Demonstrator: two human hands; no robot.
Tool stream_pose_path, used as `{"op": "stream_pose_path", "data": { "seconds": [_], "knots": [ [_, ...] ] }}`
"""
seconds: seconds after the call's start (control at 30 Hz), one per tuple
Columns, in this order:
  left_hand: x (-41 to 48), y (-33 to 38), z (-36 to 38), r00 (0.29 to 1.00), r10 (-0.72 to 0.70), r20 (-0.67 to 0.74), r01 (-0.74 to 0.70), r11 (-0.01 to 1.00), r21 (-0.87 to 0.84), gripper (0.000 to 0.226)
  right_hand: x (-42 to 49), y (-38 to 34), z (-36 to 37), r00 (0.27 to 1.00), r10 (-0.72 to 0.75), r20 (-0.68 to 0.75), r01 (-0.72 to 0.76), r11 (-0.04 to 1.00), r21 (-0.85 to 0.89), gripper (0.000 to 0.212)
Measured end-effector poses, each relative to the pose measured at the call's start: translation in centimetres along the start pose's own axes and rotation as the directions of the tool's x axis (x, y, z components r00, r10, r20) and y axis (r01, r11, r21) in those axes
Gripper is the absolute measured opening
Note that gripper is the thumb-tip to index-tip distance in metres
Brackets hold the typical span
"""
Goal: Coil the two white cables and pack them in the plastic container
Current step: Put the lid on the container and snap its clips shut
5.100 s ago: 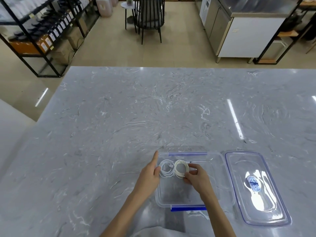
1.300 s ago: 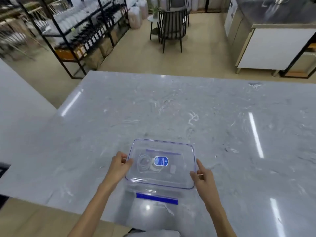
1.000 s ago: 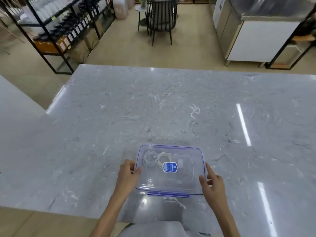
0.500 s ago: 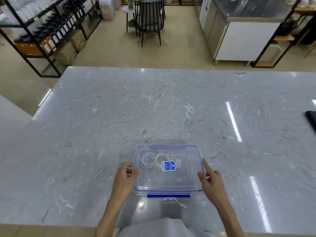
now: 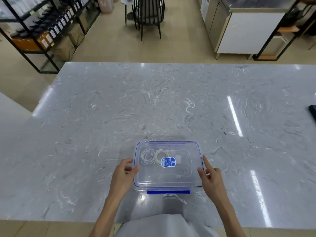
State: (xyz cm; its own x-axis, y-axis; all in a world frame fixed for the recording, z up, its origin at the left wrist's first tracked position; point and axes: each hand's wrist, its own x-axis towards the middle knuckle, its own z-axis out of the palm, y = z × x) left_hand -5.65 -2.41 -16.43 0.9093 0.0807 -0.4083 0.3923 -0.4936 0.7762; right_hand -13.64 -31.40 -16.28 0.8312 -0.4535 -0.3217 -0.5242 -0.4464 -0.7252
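Observation:
The clear plastic container with blue-edged lid sits near the table's front edge. Through the lid I see two coiled white cables side by side in its far left part: one coil on the left, the other right of it, partly under a blue label. My left hand rests at the container's left edge, thumb on the lid rim. At the right edge, my right hand touches the lid with extended fingers. A blue clip sticks out at the near side.
The grey marble table spreads wide around the container. A dark flat object lies at the far right edge. Beyond the table are shelves, a chair and a steel counter.
Five seconds ago the lid lay to the right and my hands were placing the coils inside. Now the lid covers the container, with both hands at its sides. In the last second almost nothing moved.

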Motion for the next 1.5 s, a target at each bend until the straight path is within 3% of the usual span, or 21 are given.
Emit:
{"op": "stream_pose_path", "data": {
  "seconds": [0.33,0.4,0.43,0.53,0.6,0.63,0.7,0.8,1.0,1.1,1.17,1.27,1.37,1.5],
  "knots": [
    [0.2,0.2,0.1,1.0,-0.014,0.016,0.014,0.999,0.03,0.047,-0.1,-0.6,-0.2,0.996,0.07,0.046,-0.072,0.997,0.035,0.056],
    [0.5,0.6,0.0,0.998,0.002,0.059,-0.007,0.997,0.073,0.057,-0.4,-1.0,0.1,0.995,0.094,0.028,-0.091,0.992,-0.087,0.058],
    [0.8,1.0,0.1,0.996,0.019,0.088,-0.029,0.993,0.113,0.064,-0.6,-1.4,0.2,0.997,0.077,-0.023,-0.08,0.97,-0.228,0.059],
    [1.6,2.4,0.2,0.979,0.099,0.181,-0.15,0.944,0.293,0.084,-1.1,-3.1,1.2,0.968,-0.212,-0.136,0.102,0.824,-0.558,0.074],
    [2.1,3.0,0.1,0.966,0.117,0.231,-0.198,0.908,0.37,0.092,-1.5,-5.1,2.6,0.933,-0.355,-0.063,0.253,0.77,-0.586,0.08],
    [2.3,3.2,0.1,0.962,0.105,0.253,-0.205,0.891,0.406,0.095,-1.8,-6.1,3.7,0.936,-0.351,0.021,0.298,0.759,-0.579,0.082],
    [2.4,3.6,0.3,0.956,0.071,0.286,-0.207,0.851,0.482,0.099,-2.1,-7.5,6.0,0.947,-0.276,0.166,0.318,0.726,-0.609,0.087],
    [2.9,4.6,0.4,0.938,0.018,0.346,-0.235,0.768,0.596,0.104,-2.2,-7.7,8.0,0.949,-0.179,0.259,0.311,0.669,-0.676,0.089],
    [9.0,10.0,1.9,0.842,0.053,0.537,-0.411,0.708,0.574,0.086,-1.8,-7.8,8.0,0.951,-0.131,0.282,0.299,0.628,-0.718,0.088],
    [10.9,12.9,4.2,0.678,-0.096,0.728,-0.495,0.673,0.55,0.073,-1.9,-8.1,7.7,0.948,-0.125,0.292,0.304,0.621,-0.723,0.088],
    [11.8,13.7,4.9,0.615,-0.103,0.782,-0.526,0.685,0.504,0.057,-1.9,-8.2,7.7,0.948,-0.12,0.295,0.304,0.616,-0.726,0.088],
    [12.2,13.6,5.4,0.636,-0.008,0.772,-0.567,0.674,0.474,0.059,-1.8,-8.3,7.7,0.95,-0.101,0.295,0.292,0.619,-0.729,0.088],
    [11.5,12.4,5.9,0.688,0.185,0.702,-0.649,0.589,0.481,0.059,-1.7,-8.3,7.8,0.952,-0.103,0.289,0.289,0.616,-0.733,0.087],
    [10.9,11.7,5.7,0.708,0.263,0.656,-0.654,0.594,0.468,0.056,-1.9,-8.1,7.8,0.951,-0.109,0.289,0.293,0.614,-0.733,0.087]
  ]
}}
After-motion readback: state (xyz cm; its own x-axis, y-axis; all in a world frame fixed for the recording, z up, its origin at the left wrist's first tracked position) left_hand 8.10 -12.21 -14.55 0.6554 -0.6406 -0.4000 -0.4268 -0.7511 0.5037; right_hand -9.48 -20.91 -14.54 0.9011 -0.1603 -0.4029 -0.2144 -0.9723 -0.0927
